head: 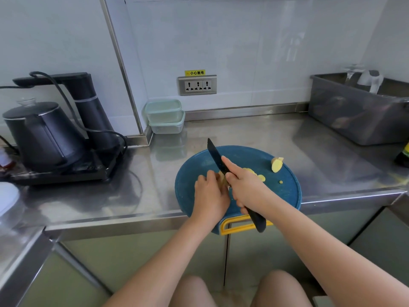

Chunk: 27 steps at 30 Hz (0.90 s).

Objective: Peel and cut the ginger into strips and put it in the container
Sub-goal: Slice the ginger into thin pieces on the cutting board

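A round blue cutting board (281,196) with a yellow handle lies at the counter's front edge. My left hand (210,196) holds a pale piece of ginger (222,176) down on the board with curled fingers. My right hand (245,187) grips a black knife (215,155), index finger along the blade's spine, the blade on the ginger. Cut yellow slices (261,177) lie just right of the knife. A larger ginger chunk (276,165) and a small scrap (280,181) sit further right. Two stacked clear containers (164,116) with pale green lids stand at the back wall.
A black kettle (42,134) and water dispenser (88,111) on a base with cables stand at the left. A grey bin (354,116) with utensils is at the back right. A dark bottle (404,155) sits at the right edge. A wall socket (197,84) is behind.
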Available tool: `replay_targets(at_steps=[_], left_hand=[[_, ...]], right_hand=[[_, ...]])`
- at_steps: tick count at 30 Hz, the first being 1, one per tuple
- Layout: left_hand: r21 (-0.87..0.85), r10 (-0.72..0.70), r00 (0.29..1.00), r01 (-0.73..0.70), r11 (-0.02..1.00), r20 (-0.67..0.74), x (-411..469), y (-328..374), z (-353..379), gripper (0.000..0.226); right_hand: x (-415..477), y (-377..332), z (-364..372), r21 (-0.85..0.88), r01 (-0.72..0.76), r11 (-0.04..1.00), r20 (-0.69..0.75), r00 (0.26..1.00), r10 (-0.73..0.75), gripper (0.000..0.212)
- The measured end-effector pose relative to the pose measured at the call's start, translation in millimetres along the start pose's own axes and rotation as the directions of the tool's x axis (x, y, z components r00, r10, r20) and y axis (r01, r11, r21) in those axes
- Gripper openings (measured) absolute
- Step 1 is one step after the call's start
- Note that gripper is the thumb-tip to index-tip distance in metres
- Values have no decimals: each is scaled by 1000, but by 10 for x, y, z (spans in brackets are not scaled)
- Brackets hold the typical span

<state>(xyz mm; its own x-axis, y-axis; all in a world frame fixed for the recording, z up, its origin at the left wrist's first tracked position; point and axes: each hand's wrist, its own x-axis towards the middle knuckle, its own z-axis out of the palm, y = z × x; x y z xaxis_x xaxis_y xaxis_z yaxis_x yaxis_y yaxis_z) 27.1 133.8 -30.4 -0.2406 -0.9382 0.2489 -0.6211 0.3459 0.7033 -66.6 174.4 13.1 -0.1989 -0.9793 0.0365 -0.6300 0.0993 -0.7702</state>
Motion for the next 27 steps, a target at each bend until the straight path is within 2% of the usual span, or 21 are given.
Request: replay_targets(at_steps=[3,7,15,21,23,27], left_hand=[[-1,0,1000,0,1000,-8,-5,12,-4,21],[-17,7,1000,-7,1000,15,-15,7,-19,31],[43,47,998,-46,998,-35,-34,-3,23,22],[7,23,1000,-23,1000,10,-41,2,23,19],[-45,22,999,-21,999,25,-74,7,9,23],[-90,20,1000,-19,996,6,-77,-33,7,33]], right_hand=[[-108,69,6,-16,-6,1000,15,1000,6,47],[-371,174,-15,85,-114,990,40,993,111,49],[-187,115,-33,19,-82,996,60,995,81,49],[80,116,103,14,-31,999,20,999,31,45],[122,131,59,68,-48,997,27,999,46,45],[105,168,-110,261,-227,938,151,970,192,44]])
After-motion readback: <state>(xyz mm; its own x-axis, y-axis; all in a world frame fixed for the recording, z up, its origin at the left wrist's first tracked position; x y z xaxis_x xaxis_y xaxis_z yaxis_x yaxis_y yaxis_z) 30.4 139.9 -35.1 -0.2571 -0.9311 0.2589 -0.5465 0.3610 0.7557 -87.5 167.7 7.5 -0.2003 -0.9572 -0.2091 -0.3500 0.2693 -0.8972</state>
